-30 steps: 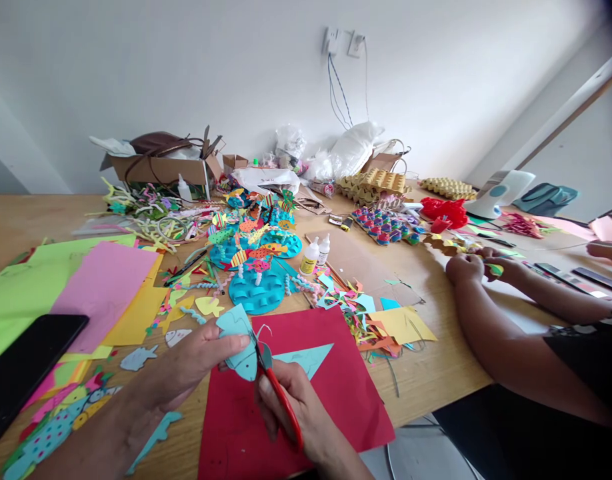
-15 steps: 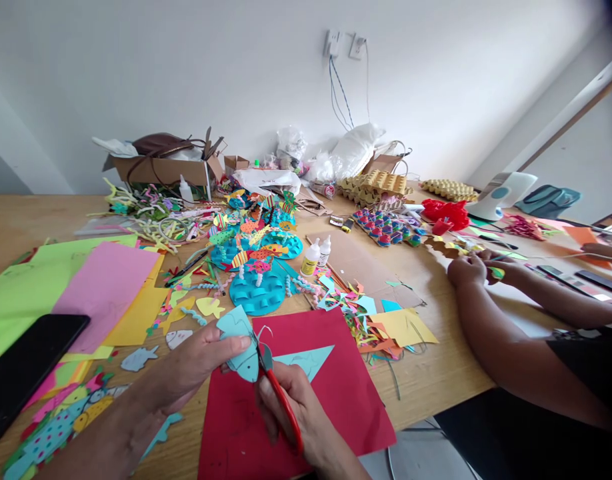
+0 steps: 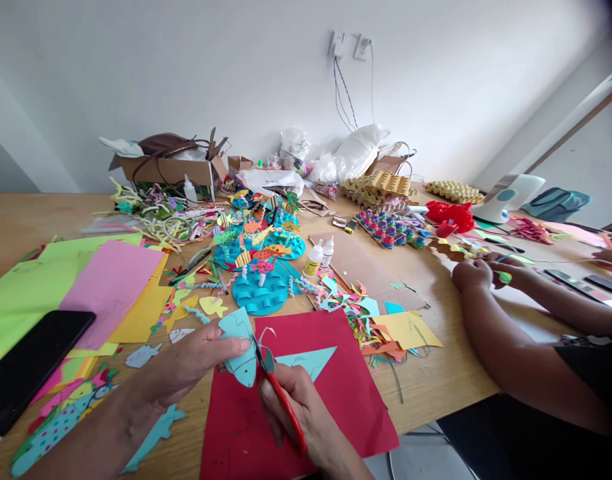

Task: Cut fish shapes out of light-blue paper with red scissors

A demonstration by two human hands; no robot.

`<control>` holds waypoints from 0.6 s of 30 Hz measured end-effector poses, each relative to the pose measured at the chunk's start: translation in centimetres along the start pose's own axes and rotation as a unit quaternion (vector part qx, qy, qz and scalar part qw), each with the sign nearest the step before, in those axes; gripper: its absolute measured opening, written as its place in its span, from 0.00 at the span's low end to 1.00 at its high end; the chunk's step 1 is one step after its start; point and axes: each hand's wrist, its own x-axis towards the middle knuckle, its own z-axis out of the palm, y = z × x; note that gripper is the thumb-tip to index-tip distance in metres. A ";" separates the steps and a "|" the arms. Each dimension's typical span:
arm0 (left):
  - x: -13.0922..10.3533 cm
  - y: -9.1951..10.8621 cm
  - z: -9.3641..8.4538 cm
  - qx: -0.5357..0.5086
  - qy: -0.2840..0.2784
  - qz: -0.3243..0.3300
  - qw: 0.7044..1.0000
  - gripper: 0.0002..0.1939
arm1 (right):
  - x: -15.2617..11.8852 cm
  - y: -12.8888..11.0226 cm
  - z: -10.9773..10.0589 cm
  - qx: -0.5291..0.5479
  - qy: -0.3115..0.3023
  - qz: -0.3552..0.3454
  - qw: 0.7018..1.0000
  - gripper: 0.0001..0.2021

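Between the thumb and fingers of my left hand (image 3: 211, 353) is a light blue paper fish (image 3: 239, 363) with drawn lines and a dot eye. My right hand (image 3: 299, 400) is closed round red-handled scissors (image 3: 287, 408), their blades against the fish's right edge. A thin curled strip of paper rises by the blades. Below both hands lies a red sheet (image 3: 346, 393), with a light blue triangular piece (image 3: 311, 362) on it, partly behind my right hand.
A black phone (image 3: 33, 367) and coloured sheets (image 3: 106, 275) lie left. Blue bases with paper fish (image 3: 261, 290), glue bottles (image 3: 313, 259) and paper scraps (image 3: 359, 307) are beyond. At the right, another person's hands (image 3: 473, 273) work near egg cartons (image 3: 386, 229).
The view has shifted slightly, so most things appear a little further right. My hands hold the fish and scissors in nearly the same pose.
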 end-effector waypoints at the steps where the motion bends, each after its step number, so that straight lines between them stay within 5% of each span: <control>1: 0.0 0.1 0.0 0.002 -0.004 -0.001 1.000 0.16 | 0.0 0.1 0.0 -0.002 -0.001 0.000 1.000 0.25; 11: 0.1 -0.3 -1.3 0.079 -0.006 -0.071 0.994 0.15 | -0.5 -1.0 -0.9 -0.088 -0.006 0.005 0.996 0.15; 18: 0.1 -0.5 -1.6 0.102 0.015 -0.058 0.993 0.15 | -0.4 -1.4 -1.2 -0.092 0.002 0.012 0.996 0.14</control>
